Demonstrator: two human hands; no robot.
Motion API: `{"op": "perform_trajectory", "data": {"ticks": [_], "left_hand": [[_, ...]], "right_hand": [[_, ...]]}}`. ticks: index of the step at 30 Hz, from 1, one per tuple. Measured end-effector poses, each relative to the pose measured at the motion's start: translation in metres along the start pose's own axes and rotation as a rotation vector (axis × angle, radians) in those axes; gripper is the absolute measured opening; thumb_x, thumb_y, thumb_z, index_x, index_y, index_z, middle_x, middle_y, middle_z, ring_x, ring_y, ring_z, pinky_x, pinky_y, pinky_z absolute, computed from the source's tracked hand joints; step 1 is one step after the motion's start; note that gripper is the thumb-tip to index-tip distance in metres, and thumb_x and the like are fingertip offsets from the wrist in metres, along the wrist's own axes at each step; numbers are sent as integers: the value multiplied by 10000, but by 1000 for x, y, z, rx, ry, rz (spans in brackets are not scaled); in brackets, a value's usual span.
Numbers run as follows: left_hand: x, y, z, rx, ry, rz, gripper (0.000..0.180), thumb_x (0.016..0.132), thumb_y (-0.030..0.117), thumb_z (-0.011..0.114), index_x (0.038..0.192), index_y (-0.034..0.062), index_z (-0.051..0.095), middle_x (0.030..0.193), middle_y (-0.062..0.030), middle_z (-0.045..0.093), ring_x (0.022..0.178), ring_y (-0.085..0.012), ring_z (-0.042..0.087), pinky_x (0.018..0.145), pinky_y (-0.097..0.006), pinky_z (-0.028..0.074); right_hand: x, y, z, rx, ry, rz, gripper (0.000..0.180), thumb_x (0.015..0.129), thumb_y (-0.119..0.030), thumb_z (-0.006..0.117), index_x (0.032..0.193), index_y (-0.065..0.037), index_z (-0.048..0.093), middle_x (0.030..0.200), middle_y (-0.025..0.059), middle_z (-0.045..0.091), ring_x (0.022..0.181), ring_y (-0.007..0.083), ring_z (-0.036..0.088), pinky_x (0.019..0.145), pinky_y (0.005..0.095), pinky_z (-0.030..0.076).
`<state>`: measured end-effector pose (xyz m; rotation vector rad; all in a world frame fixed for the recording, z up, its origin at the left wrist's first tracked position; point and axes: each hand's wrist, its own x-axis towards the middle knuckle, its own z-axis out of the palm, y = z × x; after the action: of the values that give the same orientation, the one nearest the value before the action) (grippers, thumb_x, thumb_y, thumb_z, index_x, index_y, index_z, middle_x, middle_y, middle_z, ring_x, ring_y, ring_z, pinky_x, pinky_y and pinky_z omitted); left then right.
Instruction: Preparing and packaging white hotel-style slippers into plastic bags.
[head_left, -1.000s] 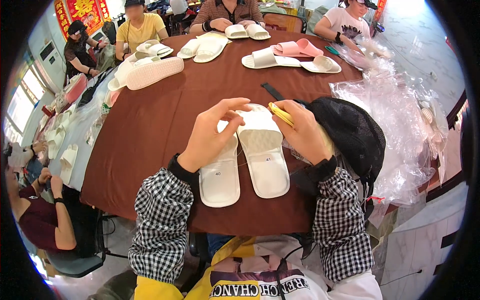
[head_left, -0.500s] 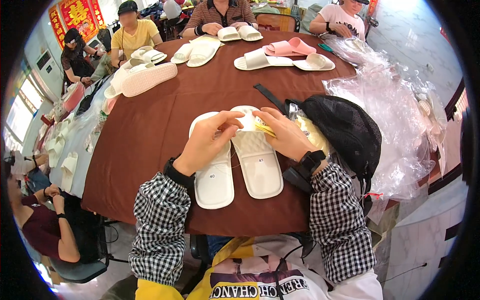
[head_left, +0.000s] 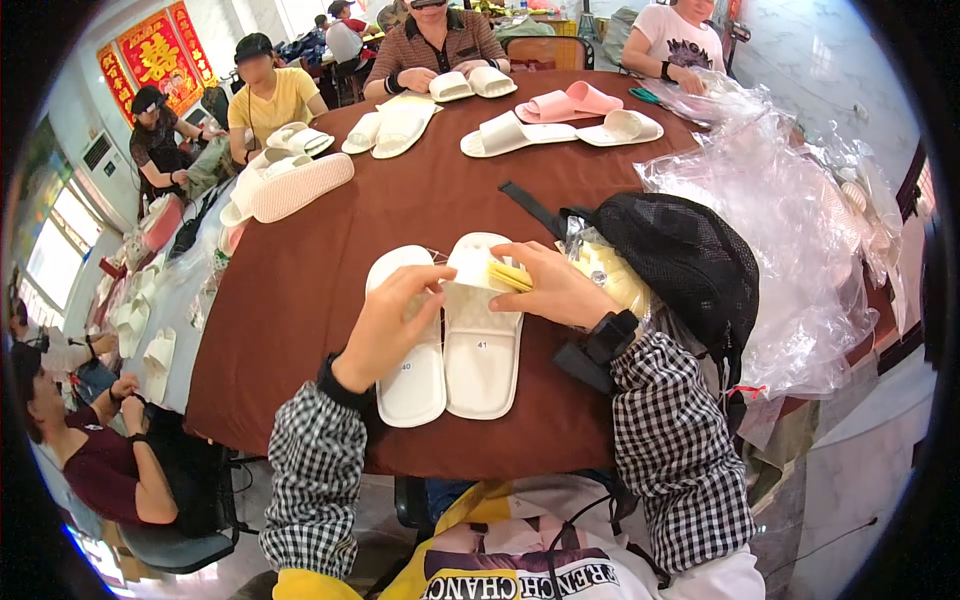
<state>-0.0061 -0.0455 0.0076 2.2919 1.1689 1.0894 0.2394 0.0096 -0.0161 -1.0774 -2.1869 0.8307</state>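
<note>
A pair of white open-toed slippers lies side by side on the brown tablecloth, heels toward me. My left hand (head_left: pixel 390 325) is over the left slipper (head_left: pixel 412 395), with its index finger and thumb apart beside the strap. My right hand (head_left: pixel 562 288) is at the strap of the right slipper (head_left: pixel 482 378), gripping a small bundle of narrow yellow strips (head_left: pixel 510 277) between thumb and fingers. What the strips are I cannot make out. A thin thread-like line shows between the slippers' toe ends. My left fingers partly cover the left slipper's strap.
A black mesh backpack (head_left: pixel 680 265) and a clear-wrapped yellow item (head_left: pixel 615 272) sit right of my right hand. Clear plastic bags (head_left: pixel 770 240) cover the table's right side. More white slippers (head_left: pixel 405 130) and a pink slipper (head_left: pixel 570 103) stand farther back. Several people sit around.
The two slippers have come together, the right one shifting left and straightening. My left hand has moved slightly lower, and the right hand still holds the yellow strips.
</note>
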Motion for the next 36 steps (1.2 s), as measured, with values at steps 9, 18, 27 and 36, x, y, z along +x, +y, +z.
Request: {"op": "perform_trajectory", "data": {"ticks": [9,18,27,36], "left_hand": [[-62,76,27,465,-297,24,618,859,289,715,1417,133,503,1508,-142,403,1392,-406,354,1079,-639,302],[-81,54,46,898,-317,-90,691,875,454,657,1494,255,427,1546,-60,371,1401,-396,341,985,-785,271],[-79,7,-16,783,-495,-410,529,1001,214,478,1522,217,387,1634,-75,252,1503,-393,176,1158,-640,191],[-103,-62,-68,778,-437,-366,479,1048,239,401,1486,48,383,1559,-201,345,1477,-407,224,1183,-529,175]], "right_hand": [[-1,2,15,-78,84,68,706,814,-447,760,1333,-35,517,1219,234,554,1134,396,568,966,436,461],[2,-5,32,240,69,-105,632,812,-362,778,1254,42,577,1257,259,553,1143,398,581,977,413,476],[40,-4,79,-42,191,-381,228,800,-183,672,917,12,689,980,214,660,932,389,658,811,459,553],[94,-71,109,-260,84,-435,259,741,-256,712,881,-40,740,895,182,723,815,352,717,700,456,579]]}}
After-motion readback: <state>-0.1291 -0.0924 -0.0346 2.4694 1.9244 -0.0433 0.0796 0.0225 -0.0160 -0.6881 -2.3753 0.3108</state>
